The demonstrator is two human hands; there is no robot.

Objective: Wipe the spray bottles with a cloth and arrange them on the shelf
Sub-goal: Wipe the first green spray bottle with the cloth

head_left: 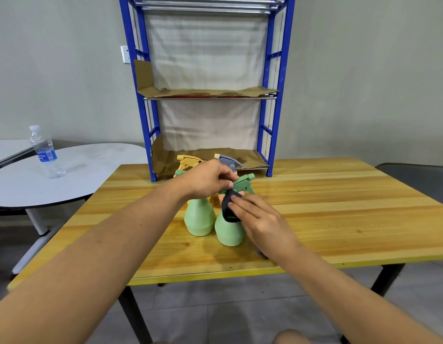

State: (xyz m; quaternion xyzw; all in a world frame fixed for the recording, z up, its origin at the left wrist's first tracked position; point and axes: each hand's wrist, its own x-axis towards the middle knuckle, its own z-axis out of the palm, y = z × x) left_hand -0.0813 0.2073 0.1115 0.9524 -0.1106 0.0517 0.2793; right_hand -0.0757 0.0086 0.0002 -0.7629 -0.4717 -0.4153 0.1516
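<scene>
Wiping looks barely begun to me: my left hand pinches the nearest green bottle's trigger head, my right hand presses the dark cloth to its neck, all bottles on the desk before the bare blue shelf.

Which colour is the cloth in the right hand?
The cloth is black, seen in the head view.

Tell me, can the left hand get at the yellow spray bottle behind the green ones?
Probably yes: the left hand, now pinching a green bottle's trigger head, is right beside the yellow spray bottle, with nothing between.
</scene>
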